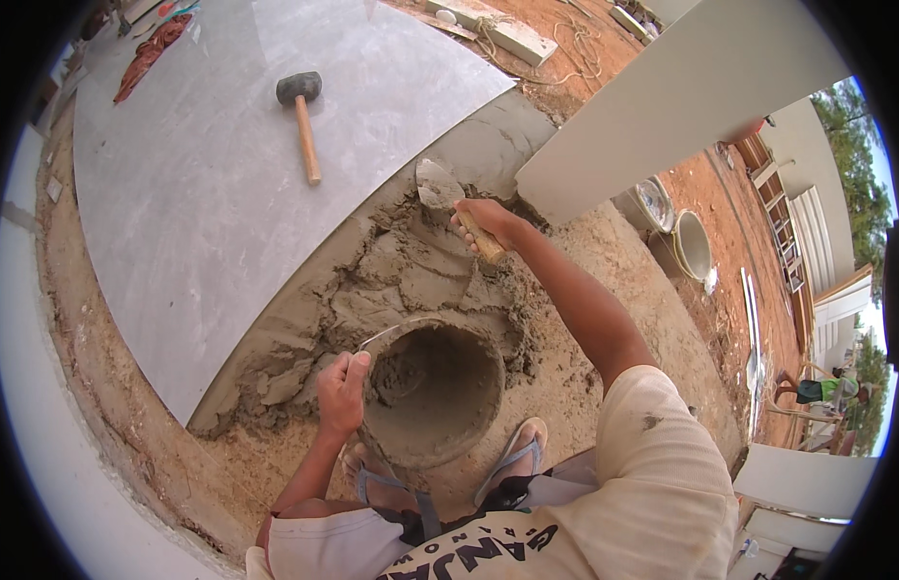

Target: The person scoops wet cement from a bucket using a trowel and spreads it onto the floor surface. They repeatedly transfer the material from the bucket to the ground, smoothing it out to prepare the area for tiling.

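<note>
My right hand (486,222) is wrapped around the wooden handle of a trowel (437,184), whose mortar-smeared blade rests at the far end of a bed of wet grey mortar (411,266). Close to my feet, a round bucket (433,440) leans with its mouth toward me and some mortar clinging inside. Its thin wire handle (380,335) is gripped in my left hand (342,391). Left of the mortar lies a large grey slab (208,222) with a smooth surface. On that slab rests a mallet (300,101) with a black head and a wooden shaft.
A pale panel or post (662,106) juts in at the upper right, close to the trowel. Beyond it stand two buckets (696,244) on reddish soil. A white wall (43,435) runs along the left. Another person (836,391) is far off at right.
</note>
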